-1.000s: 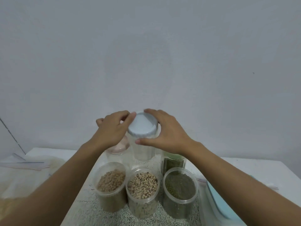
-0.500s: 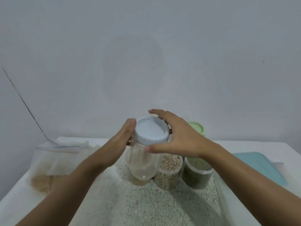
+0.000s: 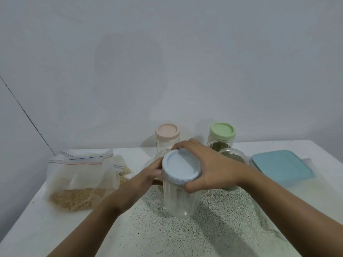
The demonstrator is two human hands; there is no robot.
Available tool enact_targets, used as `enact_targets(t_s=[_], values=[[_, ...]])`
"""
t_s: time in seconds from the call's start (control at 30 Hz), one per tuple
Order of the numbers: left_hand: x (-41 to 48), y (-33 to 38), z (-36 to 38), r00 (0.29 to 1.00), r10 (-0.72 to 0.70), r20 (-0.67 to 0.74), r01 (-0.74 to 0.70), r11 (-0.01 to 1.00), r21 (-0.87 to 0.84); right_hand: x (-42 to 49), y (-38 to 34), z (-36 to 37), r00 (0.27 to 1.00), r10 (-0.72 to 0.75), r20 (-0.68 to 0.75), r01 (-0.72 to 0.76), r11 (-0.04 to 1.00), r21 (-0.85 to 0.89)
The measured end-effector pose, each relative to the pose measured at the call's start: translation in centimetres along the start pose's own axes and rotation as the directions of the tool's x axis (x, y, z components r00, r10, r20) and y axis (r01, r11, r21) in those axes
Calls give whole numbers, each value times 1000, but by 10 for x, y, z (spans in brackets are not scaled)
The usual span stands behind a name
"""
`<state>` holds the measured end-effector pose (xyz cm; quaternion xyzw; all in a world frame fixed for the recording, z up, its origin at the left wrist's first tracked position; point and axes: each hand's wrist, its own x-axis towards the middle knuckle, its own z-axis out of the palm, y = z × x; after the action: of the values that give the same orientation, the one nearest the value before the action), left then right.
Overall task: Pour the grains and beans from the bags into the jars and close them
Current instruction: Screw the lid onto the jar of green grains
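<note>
Jar, clear and with nothing visible inside, is upright in the middle of the view over a speckled mat. Whether its base touches the mat I cannot tell. A pale blue lid sits on its mouth. The right hand is cupped over the lid from the right, its fingers curled on the far rim and the thumb pressed on the near rim, so the lid is clamped between them. The left hand grips the jar from the left, just under the lid, fingers wrapped round the clear wall.

The mat lies on a white surface against a pale wall. At the left, well apart from the jar, zip bags slump together with tan grain in the bottom. Behind the hands, near the wall, stand a pink-lidded jar that looks empty and a green-lidded jar with green contents low down. Just in front of the green-lidded jar an open tub of green beans shows past the right hand. The rim of another clear tub peeks out behind the left hand; its contents are hidden. At the right a teal lid lies flat on the surface.
</note>
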<state>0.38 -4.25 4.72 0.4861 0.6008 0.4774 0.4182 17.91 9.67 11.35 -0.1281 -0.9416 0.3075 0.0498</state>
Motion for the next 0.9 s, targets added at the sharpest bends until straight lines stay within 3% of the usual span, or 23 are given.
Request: enact_targets(t_s=[0.13, 0.27, 0.47, 0.57, 0.7, 0.77, 0.9], values=[[-16, -15, 4, 997, -28, 68, 21, 995, 99, -2, 2, 11, 996, 37, 77, -31, 996, -87], [-22, -27, 18, 1000, 5, 29, -12, 972, 235, -3, 9, 20, 989, 53, 135, -31, 987, -156], [-9, -40, 44, 999, -2, -48, 15, 961, 275, -10, 30, 30, 982, 82, 172, -56, 987, -153], [1, -45, 55, 997, 3, -72, 11, 982, 186, -7, 30, 33, 994, 70, 80, -67, 997, -32], [12, -48, 64, 991, 39, -128, -13, 981, 194, 0, 27, 61, 967, 25, -252, -72, 981, -182], [17, -50, 69, 985, 74, -153, -42, 978, 202, 2, 31, 72, 929, 8, -370, -69, 986, -151], [25, -56, 70, 984, 134, -121, -107, 972, 209, 3, 38, 70, 903, -30, -428, -3, 997, -75]])
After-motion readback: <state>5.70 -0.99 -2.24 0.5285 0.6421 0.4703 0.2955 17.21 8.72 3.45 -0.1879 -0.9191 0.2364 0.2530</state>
